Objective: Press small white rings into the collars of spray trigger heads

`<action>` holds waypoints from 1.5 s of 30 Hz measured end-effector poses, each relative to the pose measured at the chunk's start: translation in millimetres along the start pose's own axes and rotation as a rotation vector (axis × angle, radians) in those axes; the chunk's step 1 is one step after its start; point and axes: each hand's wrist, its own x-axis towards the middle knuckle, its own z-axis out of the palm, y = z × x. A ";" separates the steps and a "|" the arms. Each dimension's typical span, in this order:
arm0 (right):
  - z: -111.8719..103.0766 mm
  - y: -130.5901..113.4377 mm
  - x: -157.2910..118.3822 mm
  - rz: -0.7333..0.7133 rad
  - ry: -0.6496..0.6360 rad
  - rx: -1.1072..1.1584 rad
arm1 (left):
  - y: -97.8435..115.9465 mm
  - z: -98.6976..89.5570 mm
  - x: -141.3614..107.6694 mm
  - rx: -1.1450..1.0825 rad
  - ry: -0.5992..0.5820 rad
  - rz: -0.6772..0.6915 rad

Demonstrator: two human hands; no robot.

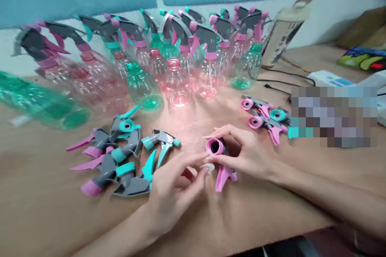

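My right hand (245, 152) is closed on a grey and pink spray trigger head (222, 176), its pink collar turned up so the dark opening shows. Close beside that collar, my left hand (177, 188) pinches a small white disc (208, 166) between thumb and fingertip. To the left of my left hand lies a pile of loose trigger heads (126, 156), grey with pink or teal parts. More heads (265, 118) rest on the table to the right, beyond my right hand. The palm side of my left hand is partly hidden.
Clear pink and green bottles (179, 88) stand along the back, many with trigger heads on. A green bottle (42, 100) at the left is blurred. A beige tumbler (283, 28), cables (277, 82) and a pixelated patch (334, 116) are on the right.
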 end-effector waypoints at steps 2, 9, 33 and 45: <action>1.2 -0.8 0.2 0.012 -0.012 0.024 | -1.2 -2.5 3.5 0.043 0.004 0.057; 10.1 -0.7 -1.0 0.102 -0.044 0.242 | -6.0 -8.2 6.8 0.124 0.122 0.133; 9.3 5.1 -2.6 0.079 0.020 0.397 | -3.4 -14.9 8.7 0.327 -0.303 0.310; 11.2 5.7 0.9 0.082 -0.018 0.455 | -9.4 -13.4 9.5 0.314 -0.327 0.185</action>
